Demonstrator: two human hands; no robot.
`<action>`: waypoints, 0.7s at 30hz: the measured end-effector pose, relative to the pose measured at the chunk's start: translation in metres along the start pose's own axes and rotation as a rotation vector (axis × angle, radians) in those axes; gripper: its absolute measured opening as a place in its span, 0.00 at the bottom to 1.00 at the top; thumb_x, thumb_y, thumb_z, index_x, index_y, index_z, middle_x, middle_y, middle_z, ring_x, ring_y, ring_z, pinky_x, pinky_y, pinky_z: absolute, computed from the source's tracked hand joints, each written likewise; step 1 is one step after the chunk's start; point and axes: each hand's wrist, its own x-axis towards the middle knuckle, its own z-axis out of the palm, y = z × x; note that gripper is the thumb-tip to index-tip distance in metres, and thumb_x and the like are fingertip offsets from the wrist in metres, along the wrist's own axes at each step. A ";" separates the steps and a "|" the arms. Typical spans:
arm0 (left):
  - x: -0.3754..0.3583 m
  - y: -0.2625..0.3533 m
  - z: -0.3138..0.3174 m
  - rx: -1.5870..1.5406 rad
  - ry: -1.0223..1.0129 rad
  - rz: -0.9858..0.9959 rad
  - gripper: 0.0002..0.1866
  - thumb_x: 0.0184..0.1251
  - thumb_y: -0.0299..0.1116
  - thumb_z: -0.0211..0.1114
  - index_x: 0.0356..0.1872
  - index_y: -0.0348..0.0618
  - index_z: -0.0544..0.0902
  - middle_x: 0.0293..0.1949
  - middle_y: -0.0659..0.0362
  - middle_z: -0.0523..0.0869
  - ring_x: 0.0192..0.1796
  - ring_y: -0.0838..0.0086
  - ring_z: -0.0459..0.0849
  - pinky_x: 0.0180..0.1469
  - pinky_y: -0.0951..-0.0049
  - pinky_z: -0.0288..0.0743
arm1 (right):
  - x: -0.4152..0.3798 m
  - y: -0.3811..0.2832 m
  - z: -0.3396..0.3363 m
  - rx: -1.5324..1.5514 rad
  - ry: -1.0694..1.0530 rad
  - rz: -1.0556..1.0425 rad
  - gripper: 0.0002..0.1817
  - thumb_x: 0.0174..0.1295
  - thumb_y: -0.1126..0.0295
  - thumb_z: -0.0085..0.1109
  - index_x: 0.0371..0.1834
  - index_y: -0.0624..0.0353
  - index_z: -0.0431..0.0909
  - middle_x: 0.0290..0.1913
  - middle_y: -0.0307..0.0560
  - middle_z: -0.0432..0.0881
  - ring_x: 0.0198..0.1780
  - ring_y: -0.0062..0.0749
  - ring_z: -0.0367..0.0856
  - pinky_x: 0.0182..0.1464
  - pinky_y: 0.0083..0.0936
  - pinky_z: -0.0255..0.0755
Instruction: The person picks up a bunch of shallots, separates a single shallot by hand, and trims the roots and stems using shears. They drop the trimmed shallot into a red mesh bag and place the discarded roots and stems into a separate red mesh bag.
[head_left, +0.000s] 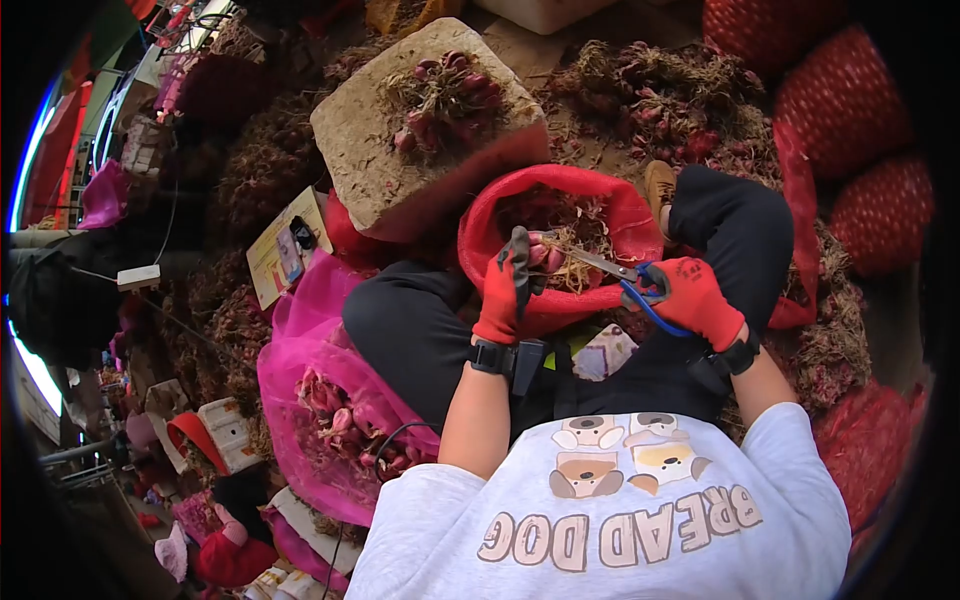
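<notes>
In a red and black glove, my left hand point(508, 280) is closed round a small bunch of shallots point(545, 256) above an open red mesh sack point(480, 222). My right hand point(693, 297), gloved in red, grips the blue handles of a pair of scissors point(612, 268). The scissor blades point left and reach the dry roots and stems beside the bunch. Dry trimmings and some shallots lie inside the sack, between my legs.
A foam block point(350, 110) bearing a shallot bundle point(445, 100) stands beyond the sack. A pink mesh bag point(300, 400) of shallots is at left. Shallot piles point(660, 95) and full red sacks point(845, 100) lie at right. Another person point(235, 555) is at lower left.
</notes>
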 end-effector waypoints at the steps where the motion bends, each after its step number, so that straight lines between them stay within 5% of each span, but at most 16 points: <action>1: -0.001 -0.001 -0.003 0.063 -0.037 0.016 0.23 0.73 0.51 0.46 0.42 0.39 0.77 0.30 0.65 0.81 0.29 0.85 0.77 0.28 0.84 0.70 | 0.001 0.000 0.003 0.020 0.006 -0.005 0.22 0.50 0.43 0.63 0.22 0.53 0.80 0.22 0.47 0.80 0.27 0.42 0.80 0.30 0.32 0.71; 4: -0.002 -0.002 -0.009 -0.040 -0.050 -0.091 0.18 0.72 0.45 0.53 0.44 0.38 0.76 0.30 0.64 0.81 0.31 0.83 0.79 0.31 0.82 0.72 | 0.002 0.000 0.008 -0.026 0.040 -0.033 0.22 0.49 0.45 0.63 0.21 0.53 0.79 0.22 0.47 0.80 0.27 0.43 0.80 0.30 0.32 0.71; 6: 0.000 -0.016 -0.013 0.368 -0.061 0.208 0.15 0.70 0.40 0.56 0.46 0.38 0.75 0.30 0.63 0.81 0.30 0.82 0.79 0.31 0.80 0.73 | 0.001 0.000 0.006 -0.195 0.082 -0.070 0.21 0.49 0.46 0.64 0.21 0.54 0.78 0.22 0.47 0.79 0.28 0.43 0.80 0.30 0.33 0.71; 9: 0.001 -0.032 -0.017 0.583 -0.071 0.477 0.14 0.67 0.34 0.60 0.49 0.39 0.73 0.30 0.62 0.80 0.29 0.80 0.78 0.32 0.76 0.74 | -0.001 0.020 0.020 -0.418 0.176 -0.148 0.23 0.49 0.44 0.63 0.20 0.55 0.76 0.21 0.48 0.78 0.29 0.44 0.80 0.31 0.36 0.70; 16: -0.002 -0.004 -0.006 0.007 -0.038 -0.178 0.19 0.75 0.45 0.46 0.48 0.40 0.74 0.30 0.64 0.78 0.21 0.84 0.70 0.24 0.82 0.66 | -0.001 0.009 0.018 -0.207 -0.070 0.040 0.24 0.51 0.42 0.60 0.29 0.54 0.76 0.28 0.47 0.81 0.32 0.43 0.81 0.33 0.36 0.71; 21: -0.003 -0.001 -0.002 0.153 -0.005 -0.114 0.24 0.75 0.51 0.40 0.46 0.41 0.75 0.30 0.66 0.79 0.20 0.86 0.67 0.22 0.85 0.62 | -0.002 0.020 0.024 -0.255 0.068 -0.100 0.26 0.50 0.39 0.60 0.31 0.54 0.78 0.29 0.48 0.81 0.33 0.43 0.81 0.34 0.36 0.72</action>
